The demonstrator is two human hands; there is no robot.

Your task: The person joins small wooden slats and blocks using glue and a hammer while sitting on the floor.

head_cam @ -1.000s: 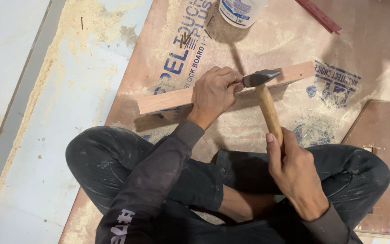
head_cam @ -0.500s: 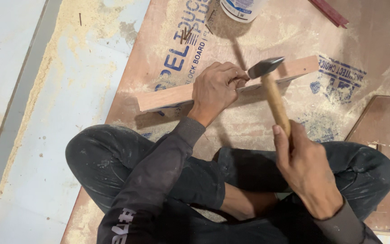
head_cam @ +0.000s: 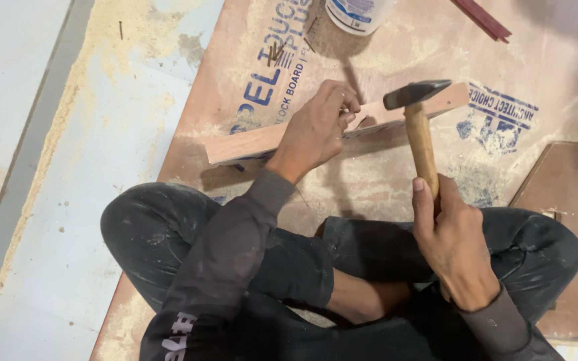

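A large brown board (head_cam: 396, 154) lies on the floor, dusted with sawdust, the person sitting cross-legged at its near edge. On it rests 1 long wooden strip (head_cam: 255, 142), running left to right. The left hand (head_cam: 316, 130) lies on the strip, fingertips pinched together on something too small to make out. The right hand (head_cam: 453, 244) grips a hammer (head_cam: 419, 127) by its wooden handle, head just above the strip. A white tub (head_cam: 356, 12) stands at the far edge.
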